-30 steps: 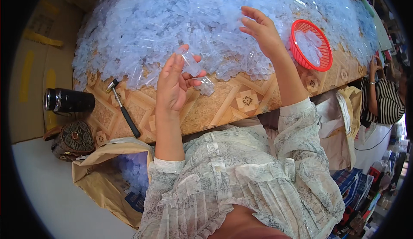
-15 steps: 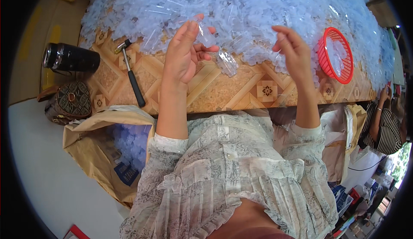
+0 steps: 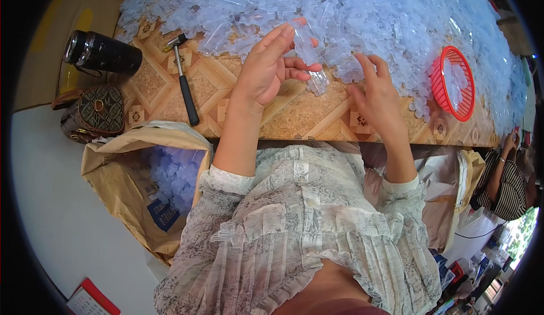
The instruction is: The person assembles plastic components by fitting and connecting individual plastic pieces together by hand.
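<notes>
My left hand [image 3: 271, 68] is raised over the near part of the pile, its fingers curled round a clear plastic piece [image 3: 305, 44], a short transparent tube by its look. Just below those fingers, another clear ribbed piece [image 3: 318, 83] lies on the patterned tabletop. To the right, my right hand [image 3: 378, 99] hovers above the table edge with thumb and fingers apart and nothing visible in them. Behind both hands spreads a big heap of translucent bluish plastic pieces [image 3: 351, 14].
A red basket [image 3: 436, 85] with clear pieces stands right. On the left are a hammer [image 3: 186, 91], a black flask [image 3: 113, 54] and a patterned bag [image 3: 96, 111]. An open paper sack [image 3: 119, 207] holds bluish pieces below. A person in stripes [image 3: 501, 187] is far right.
My right hand has come lower and toward the left hand, its thumb and fingers spreading. My left hand has shifted right, still holding the clear piece. The whole view has shifted slightly.
</notes>
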A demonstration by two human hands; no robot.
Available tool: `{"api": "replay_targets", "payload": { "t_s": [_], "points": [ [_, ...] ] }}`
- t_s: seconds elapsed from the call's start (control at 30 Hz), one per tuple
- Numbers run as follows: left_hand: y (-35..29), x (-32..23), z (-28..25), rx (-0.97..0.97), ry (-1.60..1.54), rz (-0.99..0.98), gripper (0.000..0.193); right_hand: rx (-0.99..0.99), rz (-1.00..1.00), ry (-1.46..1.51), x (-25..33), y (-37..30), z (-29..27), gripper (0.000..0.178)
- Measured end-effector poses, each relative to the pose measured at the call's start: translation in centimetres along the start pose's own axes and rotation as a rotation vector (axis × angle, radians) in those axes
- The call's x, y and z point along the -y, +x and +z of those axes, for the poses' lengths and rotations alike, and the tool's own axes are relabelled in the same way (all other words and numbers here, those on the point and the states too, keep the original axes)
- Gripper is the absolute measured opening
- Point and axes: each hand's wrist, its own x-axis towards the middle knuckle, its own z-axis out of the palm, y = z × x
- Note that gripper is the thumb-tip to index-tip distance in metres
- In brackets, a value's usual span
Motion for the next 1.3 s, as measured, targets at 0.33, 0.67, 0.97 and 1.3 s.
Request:
{"api": "replay_targets", "payload": {
  "t_s": [0.33, 0.67, 0.97, 1.3],
  "points": [
    [-0.1, -0.1, -0.5, -0.040, 0.011, -0.014, 0.048, -0.007, 0.078, 0.176, -2.8, 2.6, -0.6, 0.019],
    [0.1, 0.1, -0.1, -0.081, 0.006, -0.032, 0.051, 0.226, 0.570, 1.213, -4.0, 2.9, -1.7, 0.018],
    [0.4, 1.0, 1.0, 0.050, 0.034, -0.027, 0.049, 0.231, 0.632, 1.385, -2.0, 2.0, -1.2, 0.021],
    [0.5, 0.6, 0.0, -0.039, 0.085, 0.007, 0.047, -0.311, 0.045, -0.093, -2.0, 1.1, -1.5, 0.022]
  ]
}}
